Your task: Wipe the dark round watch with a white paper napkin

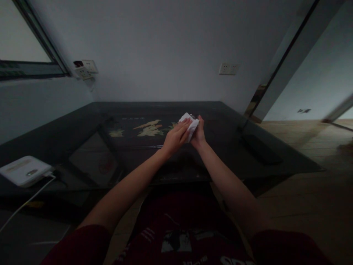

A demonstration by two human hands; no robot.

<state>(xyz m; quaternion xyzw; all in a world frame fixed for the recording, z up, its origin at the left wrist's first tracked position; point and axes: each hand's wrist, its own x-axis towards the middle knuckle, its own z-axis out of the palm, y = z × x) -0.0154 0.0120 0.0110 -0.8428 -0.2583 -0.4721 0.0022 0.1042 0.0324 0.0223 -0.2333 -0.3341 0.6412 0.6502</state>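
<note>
Above the dark glass tabletop (220, 154), both hands meet in front of me. My left hand (176, 137) presses a crumpled white tissue (192, 127) with its fingers laid together over it. From the other side my right hand (199, 135) is curled around a small object, mostly covered by the tissue and fingers. Only a greyish, shiny bit shows near the fingertips, so its kind is unclear. Below and left of the hands, a pale bird-and-flower picture (150, 129) shows on the table.
A white box-shaped device (25, 171) with a white cable (30, 198) sits at the left front edge. A dark flat object (260, 149) lies on or beneath the glass at right. Behind stands a wall with sockets (228, 69); a plug adapter (82, 72) is at left.
</note>
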